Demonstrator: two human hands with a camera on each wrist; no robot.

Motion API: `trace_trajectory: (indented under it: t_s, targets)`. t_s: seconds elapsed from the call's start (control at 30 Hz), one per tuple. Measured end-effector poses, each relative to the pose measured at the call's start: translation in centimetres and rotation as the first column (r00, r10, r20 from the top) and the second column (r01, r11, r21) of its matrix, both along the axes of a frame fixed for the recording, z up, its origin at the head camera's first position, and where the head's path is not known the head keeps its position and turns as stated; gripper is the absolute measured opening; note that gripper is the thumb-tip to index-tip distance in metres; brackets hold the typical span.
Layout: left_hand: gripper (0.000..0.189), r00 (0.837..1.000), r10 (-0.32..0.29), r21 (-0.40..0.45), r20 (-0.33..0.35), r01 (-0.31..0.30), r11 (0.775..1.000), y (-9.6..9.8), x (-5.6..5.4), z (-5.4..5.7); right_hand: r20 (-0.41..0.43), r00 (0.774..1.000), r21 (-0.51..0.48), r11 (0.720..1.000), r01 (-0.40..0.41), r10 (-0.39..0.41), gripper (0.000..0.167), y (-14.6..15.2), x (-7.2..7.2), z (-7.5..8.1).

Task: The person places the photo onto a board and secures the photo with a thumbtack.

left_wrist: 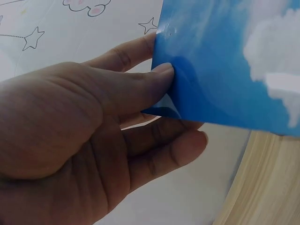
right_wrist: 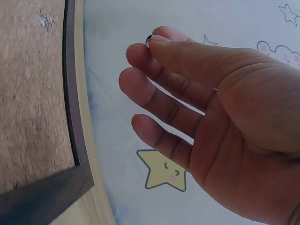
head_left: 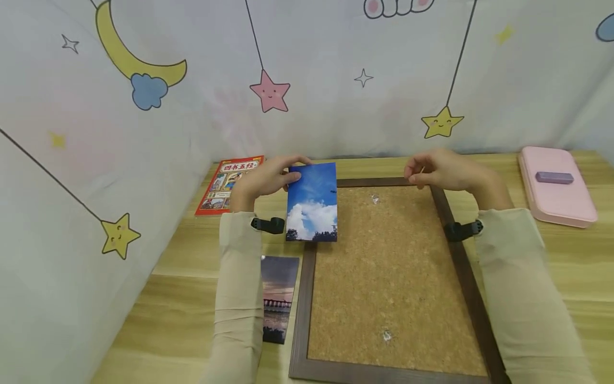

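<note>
My left hand (head_left: 274,176) pinches a photo print (head_left: 312,205) of blue sky and white clouds by its upper left corner, thumb on the front. The print is held up over the left frame edge of a corkboard (head_left: 393,266). In the left wrist view the thumb (left_wrist: 161,82) lies on the glossy blue part. Above the board's far right corner, my right hand (head_left: 443,169) pinches a small silvery thumbtack-like piece (right_wrist: 148,41) between thumb and fingertips, mostly hidden by them. The other fingers are loosely bent.
A sunset pier photo (head_left: 280,298) lies left of the board, partly behind my left sleeve. A red booklet (head_left: 220,194) is at the back left. A pink case (head_left: 556,197) with a purple-grey handle sits at the back right. Patterned cloth (head_left: 326,122) hangs behind the table.
</note>
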State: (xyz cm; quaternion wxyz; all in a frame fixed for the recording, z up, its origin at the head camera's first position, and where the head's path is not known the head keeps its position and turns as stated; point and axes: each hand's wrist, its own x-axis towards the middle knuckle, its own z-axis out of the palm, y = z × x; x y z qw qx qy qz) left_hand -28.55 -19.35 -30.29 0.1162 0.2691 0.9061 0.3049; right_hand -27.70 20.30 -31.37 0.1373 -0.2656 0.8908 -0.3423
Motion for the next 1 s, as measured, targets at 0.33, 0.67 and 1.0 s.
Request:
trace_trajectory:
  t_s: [0.33,0.67,1.0]
  targets:
    - [0.036,0.999,-0.035,0.028,-0.022,0.036,0.999,2.5,-1.3,0.1,0.009,1.000,-0.043,0.999,0.005,-0.005,0.014,-0.7,-1.1,0.5]
    - [0.034,0.998,-0.051,0.026,-0.025,0.051,0.998,3.6,-1.6,-0.8,0.043,0.999,-0.067,0.998,0.002,0.001,0.016,-1.1,-1.9,0.1]
    - [0.032,0.998,-0.038,0.024,0.045,0.037,0.999,5.7,-1.4,-2.6,0.051,0.998,-0.122,0.992,0.032,-0.026,0.013,-1.7,-1.5,0.2]
